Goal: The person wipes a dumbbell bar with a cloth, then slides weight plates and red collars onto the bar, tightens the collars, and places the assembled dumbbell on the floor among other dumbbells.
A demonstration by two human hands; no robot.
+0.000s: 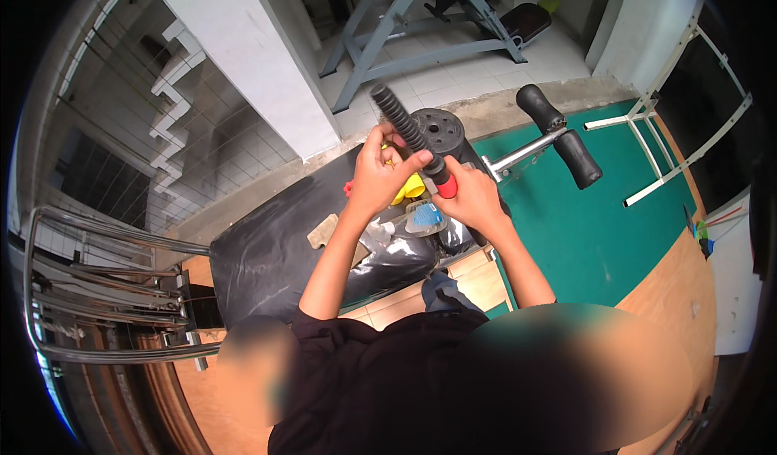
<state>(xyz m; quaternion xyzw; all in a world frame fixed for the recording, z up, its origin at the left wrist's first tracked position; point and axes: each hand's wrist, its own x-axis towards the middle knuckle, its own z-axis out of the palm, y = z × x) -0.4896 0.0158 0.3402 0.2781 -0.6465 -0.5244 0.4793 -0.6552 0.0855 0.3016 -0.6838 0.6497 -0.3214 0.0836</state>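
Note:
A black dumbbell bar with a ridged, threaded end (394,115) and a red section slants up over the bench. My right hand (473,200) is wrapped round its lower part, by the red section. My left hand (379,167) has its thumb and bent fingers against the bar's side, higher up. Just behind the bar sits a round black weight plate (443,129) with holes. Beneath my hands, yellow objects (413,186) show in part, their kind hidden. A clear plastic piece with a blue label (426,218) lies close by.
The black padded bench (267,236) has a tan flat piece (324,231) on it. A padded roller attachment (558,135) stands right, over green matting (566,220). Metal frames stand at the left (113,244) and right (688,123). Gym equipment (421,58) stands beyond a white pillar (251,58).

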